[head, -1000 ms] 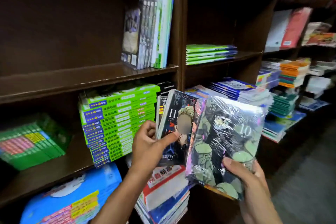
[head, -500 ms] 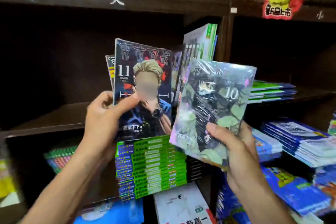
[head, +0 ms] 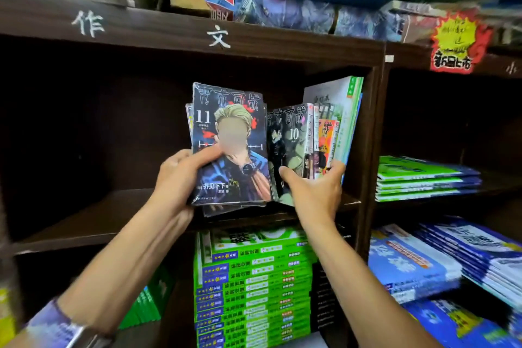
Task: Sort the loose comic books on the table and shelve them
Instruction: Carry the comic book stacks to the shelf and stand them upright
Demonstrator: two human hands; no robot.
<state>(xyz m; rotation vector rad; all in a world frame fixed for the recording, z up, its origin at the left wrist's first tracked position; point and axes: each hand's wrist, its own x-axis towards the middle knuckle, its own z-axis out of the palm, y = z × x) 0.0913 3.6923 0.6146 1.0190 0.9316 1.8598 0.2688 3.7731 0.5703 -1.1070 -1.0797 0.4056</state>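
My left hand [head: 180,175] grips a small stack of comic books; the front one is volume 11 [head: 230,147], dark blue with a blond figure. My right hand [head: 313,189] holds volume 10 [head: 291,138], wrapped in clear plastic, standing upright against the row of shelved books [head: 330,127] at the right end of the dark wooden shelf [head: 107,215]. My thumb presses its cover and my fingers wrap the row from the right. Volume 10 stands just right of the stack in my left hand, nearly touching it.
The shelf left of the books is bare dark wood. Below it sits a tall pile of green books [head: 254,285]. Flat green books [head: 423,178] and blue books [head: 440,263] fill the right bay. More books lie on top [head: 282,5], beside a red-yellow sign [head: 457,42].
Both hands rose from the lower shelves to the middle shelf. My right hand swung volume 10 to the right and stood it against the shelved row. The left stack moved closer to the shelf.
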